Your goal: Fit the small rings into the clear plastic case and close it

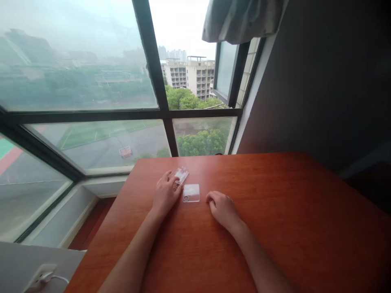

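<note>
My left hand [166,193] is closed at the near end of a clear plastic case [182,175], its thumb and fingers about the edge. Small clear parts show at the far end of this case, too small to name. A ring-like shape lies under the fingertips, partly hidden. Just to the right, a flat, squarish clear plastic piece [192,192] rests on the table, with a round ring at its lower left corner. My right hand [222,207] rests on the tabletop to the right of that piece, apart from it, fingers curled in and nothing visible in them.
The reddish-brown wooden table [275,195] reaches up to a large dark-framed window [165,114]. A grey curtain [241,20] hangs at the top. A dark wall [305,89] stands on the right. At lower left, a white plug [45,277] sits in a wall socket.
</note>
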`<state>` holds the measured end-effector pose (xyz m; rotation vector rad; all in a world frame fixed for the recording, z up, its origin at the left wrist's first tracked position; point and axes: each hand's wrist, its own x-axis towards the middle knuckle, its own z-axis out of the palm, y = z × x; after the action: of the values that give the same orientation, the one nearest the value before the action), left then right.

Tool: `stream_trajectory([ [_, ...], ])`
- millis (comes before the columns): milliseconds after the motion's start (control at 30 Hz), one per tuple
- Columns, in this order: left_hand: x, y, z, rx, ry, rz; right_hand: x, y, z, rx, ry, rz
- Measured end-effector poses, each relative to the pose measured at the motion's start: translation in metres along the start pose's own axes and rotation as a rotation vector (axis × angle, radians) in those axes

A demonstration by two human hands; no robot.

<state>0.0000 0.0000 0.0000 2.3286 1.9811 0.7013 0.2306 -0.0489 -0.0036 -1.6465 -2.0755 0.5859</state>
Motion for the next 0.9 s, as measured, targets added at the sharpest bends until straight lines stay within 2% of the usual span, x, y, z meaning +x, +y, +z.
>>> stream_trajectory([
  [100,0.002,0.001,0.000,-0.066,0.025,-0.025,0.000,0.000,0.000,0.006,0.002,-0.004],
  [200,0.005,-0.005,-0.005,-0.132,0.102,-0.049,0.000,0.001,0.001,0.015,0.009,-0.010],
  [267,0.007,-0.017,-0.012,-0.146,0.175,-0.071,0.000,0.002,0.002,0.020,0.015,-0.014],
  [367,0.010,-0.046,-0.022,-0.105,0.223,-0.108,0.000,0.002,0.003,0.027,0.025,-0.019],
  [467,0.010,-0.076,-0.029,-0.079,0.156,-0.153,-0.001,0.002,0.002,0.029,0.031,-0.023],
  [533,0.009,-0.087,-0.029,-0.084,0.090,-0.160,-0.001,0.002,0.002,0.021,0.030,-0.021],
  [633,0.007,-0.088,-0.024,-0.103,0.082,-0.137,-0.001,0.001,0.001,0.006,0.031,-0.020],
  [800,0.006,-0.071,-0.012,-0.114,0.055,-0.106,-0.003,-0.005,0.003,-0.054,0.107,-0.053],
  [900,0.006,-0.060,-0.007,-0.172,0.039,-0.059,-0.005,-0.015,0.007,-0.102,0.121,-0.129],
])
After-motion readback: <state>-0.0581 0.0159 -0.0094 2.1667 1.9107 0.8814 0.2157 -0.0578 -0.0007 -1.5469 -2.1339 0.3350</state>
